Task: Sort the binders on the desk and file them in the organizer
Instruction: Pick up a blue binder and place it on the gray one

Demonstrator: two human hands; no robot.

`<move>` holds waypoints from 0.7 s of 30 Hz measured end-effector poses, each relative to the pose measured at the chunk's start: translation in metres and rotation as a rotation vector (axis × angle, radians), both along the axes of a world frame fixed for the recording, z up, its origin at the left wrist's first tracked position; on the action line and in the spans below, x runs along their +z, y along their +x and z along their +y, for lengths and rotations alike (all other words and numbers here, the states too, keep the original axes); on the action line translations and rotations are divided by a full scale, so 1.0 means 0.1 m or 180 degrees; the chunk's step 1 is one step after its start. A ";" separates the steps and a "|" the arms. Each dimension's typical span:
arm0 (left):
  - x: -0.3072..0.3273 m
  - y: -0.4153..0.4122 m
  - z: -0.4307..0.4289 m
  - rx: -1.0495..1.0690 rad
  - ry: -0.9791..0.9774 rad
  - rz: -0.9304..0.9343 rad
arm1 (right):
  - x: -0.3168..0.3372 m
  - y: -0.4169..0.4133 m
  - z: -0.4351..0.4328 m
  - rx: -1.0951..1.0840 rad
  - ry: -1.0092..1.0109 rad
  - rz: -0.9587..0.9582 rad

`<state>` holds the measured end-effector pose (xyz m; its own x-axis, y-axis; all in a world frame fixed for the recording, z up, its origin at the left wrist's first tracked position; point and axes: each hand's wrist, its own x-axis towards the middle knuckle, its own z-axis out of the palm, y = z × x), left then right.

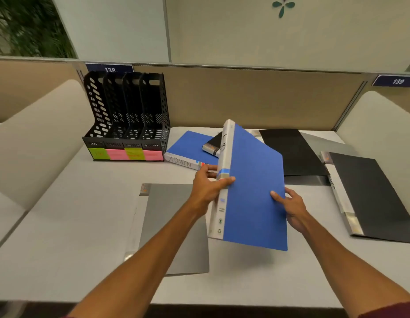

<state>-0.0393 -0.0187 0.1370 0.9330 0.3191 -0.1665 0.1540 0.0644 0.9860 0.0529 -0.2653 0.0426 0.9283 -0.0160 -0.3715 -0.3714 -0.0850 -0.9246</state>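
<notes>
- Between both grips, over the bench, a blue binder hangs tilted: left grip clasps its spine, right grip holds the cover's right edge.
- Likely step: checking the spine to sort it; next, stand it in the matching slot of the organizer, far left and ahead.
- Other binders lie flat around; a beige partition stands beyond.

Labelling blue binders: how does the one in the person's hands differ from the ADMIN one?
The held blue binder is lifted and tilted, gripped by the left hand at its spine and the right hand at its edge; the ADMIN binder lies flat on the desk. A black binder rests partly on the ADMIN binder; nothing rests on the held blue binder. Both have blue covers and white spines.
</notes>
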 end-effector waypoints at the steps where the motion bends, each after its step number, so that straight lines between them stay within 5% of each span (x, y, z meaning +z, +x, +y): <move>1: 0.09 -0.07 -0.04 0.0054 0.0030 -0.0146 | 0.03 -0.02 0.04 0.0057 0.0093 0.0059; 10: 0.55 -0.47 -0.55 0.0105 0.0777 -0.0806 | 0.21 -0.14 0.30 0.0591 0.0617 0.0420; 21: 0.60 -0.40 -0.71 0.0192 0.0998 -0.0883 | 0.31 -0.11 0.24 0.0597 0.0542 0.0378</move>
